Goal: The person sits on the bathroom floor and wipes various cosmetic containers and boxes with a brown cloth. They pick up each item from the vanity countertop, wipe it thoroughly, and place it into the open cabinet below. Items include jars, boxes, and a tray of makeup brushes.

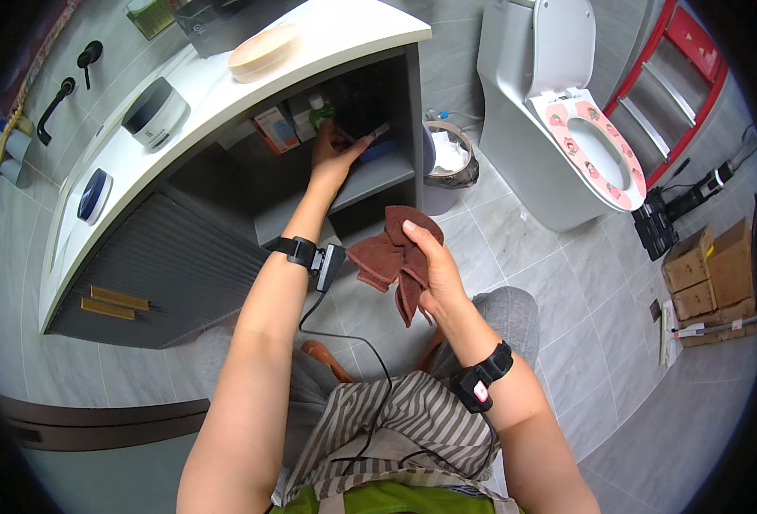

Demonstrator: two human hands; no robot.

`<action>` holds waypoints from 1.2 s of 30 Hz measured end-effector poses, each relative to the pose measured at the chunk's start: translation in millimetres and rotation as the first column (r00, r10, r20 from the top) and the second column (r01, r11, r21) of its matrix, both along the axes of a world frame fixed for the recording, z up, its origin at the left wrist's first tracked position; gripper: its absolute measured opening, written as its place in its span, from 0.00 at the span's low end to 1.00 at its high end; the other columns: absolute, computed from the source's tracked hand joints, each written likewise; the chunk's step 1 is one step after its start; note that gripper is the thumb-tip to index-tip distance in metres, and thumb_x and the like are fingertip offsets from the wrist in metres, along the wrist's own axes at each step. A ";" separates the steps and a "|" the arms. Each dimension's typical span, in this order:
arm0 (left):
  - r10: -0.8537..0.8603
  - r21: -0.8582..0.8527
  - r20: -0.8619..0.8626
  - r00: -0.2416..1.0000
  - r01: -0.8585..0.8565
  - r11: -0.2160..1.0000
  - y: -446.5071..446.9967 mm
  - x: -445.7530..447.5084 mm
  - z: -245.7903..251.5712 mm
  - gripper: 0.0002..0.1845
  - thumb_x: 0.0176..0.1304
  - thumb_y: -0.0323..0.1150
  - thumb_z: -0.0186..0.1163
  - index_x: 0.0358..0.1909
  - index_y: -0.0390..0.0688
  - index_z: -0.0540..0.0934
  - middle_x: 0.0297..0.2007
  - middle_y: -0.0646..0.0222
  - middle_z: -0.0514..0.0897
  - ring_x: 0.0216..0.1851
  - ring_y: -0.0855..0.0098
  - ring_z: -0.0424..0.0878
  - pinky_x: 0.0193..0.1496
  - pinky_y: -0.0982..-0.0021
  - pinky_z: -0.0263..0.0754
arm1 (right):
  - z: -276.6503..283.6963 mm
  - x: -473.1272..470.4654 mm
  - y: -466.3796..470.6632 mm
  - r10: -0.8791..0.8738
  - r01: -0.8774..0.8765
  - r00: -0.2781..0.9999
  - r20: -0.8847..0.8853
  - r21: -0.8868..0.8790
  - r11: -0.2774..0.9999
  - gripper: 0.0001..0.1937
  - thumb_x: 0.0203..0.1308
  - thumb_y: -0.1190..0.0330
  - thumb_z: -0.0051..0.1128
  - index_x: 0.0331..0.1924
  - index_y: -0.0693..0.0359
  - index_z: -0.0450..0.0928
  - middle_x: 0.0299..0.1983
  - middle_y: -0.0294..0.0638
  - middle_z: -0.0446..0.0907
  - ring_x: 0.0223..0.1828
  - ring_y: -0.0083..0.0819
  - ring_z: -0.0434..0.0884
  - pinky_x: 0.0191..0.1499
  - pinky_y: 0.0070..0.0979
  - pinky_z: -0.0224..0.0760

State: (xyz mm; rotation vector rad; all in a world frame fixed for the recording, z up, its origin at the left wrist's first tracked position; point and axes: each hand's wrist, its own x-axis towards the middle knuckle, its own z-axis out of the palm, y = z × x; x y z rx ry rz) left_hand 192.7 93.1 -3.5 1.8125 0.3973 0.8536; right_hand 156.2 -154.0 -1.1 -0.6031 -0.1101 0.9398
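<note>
My left hand (335, 154) reaches into the open dark grey cabinet, above its shelf (373, 183). Its fingers are at a green bottle with a white cap (321, 113) and near a thin, light-coloured item (379, 133); whether they grip either is unclear. A blue item (378, 149) lies behind the thumb. An orange and white box (276, 130) stands left of the hand. My right hand (439, 276) holds a bunched brown cloth (398, 254) outside the cabinet, in front of its right end.
A white countertop (208, 96) carries jars and a round, light-coloured container (265, 53). A lined waste bin (449, 154) stands between cabinet and toilet (520, 148). A red step ladder (667, 96) and cardboard boxes (709, 270) are at the right. A black cable (369, 347) hangs from my left wrist device.
</note>
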 end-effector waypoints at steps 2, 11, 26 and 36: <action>0.116 0.124 -0.003 0.993 -0.114 0.986 2.3 2.8 -9.6 0.37 0.49 0.41 0.77 0.58 0.36 0.71 0.41 0.66 0.79 0.42 0.73 0.76 0.44 0.72 0.72 | -1.7 -0.1 -0.2 0.033 -0.035 0.999 -0.035 -0.042 0.999 0.22 0.61 0.61 0.62 0.55 0.64 0.72 0.47 0.45 0.79 0.47 0.34 0.81 0.52 0.32 0.76; 0.346 0.146 0.110 0.932 -0.359 0.922 5.3 4.3 -26.2 0.20 0.52 0.39 0.75 0.39 0.34 0.82 0.27 0.62 0.85 0.28 0.73 0.83 0.33 0.73 0.75 | -2.3 -9.9 7.9 0.088 -0.090 0.996 -0.034 -0.058 0.994 0.22 0.62 0.63 0.62 0.55 0.65 0.71 0.48 0.45 0.80 0.48 0.35 0.81 0.54 0.32 0.75; 0.374 0.353 0.173 0.911 -0.412 0.840 -10.6 14.8 -16.2 0.17 0.48 0.40 0.75 0.25 0.37 0.79 0.23 0.60 0.79 0.27 0.58 0.79 0.32 0.61 0.74 | -0.6 -20.9 21.0 0.185 -0.187 0.982 -0.049 -0.057 0.981 0.22 0.62 0.63 0.61 0.56 0.66 0.71 0.48 0.47 0.80 0.49 0.36 0.81 0.54 0.33 0.76; 0.413 0.422 0.240 0.879 -0.477 0.771 -26.4 -5.5 1.1 0.16 0.58 0.41 0.69 0.32 0.37 0.80 0.29 0.62 0.79 0.29 0.67 0.76 0.31 0.67 0.70 | 12.1 -5.7 26.5 0.069 -0.057 0.992 -0.102 0.114 0.992 0.36 0.64 0.41 0.39 0.63 0.63 0.70 0.58 0.46 0.76 0.57 0.43 0.76 0.63 0.40 0.66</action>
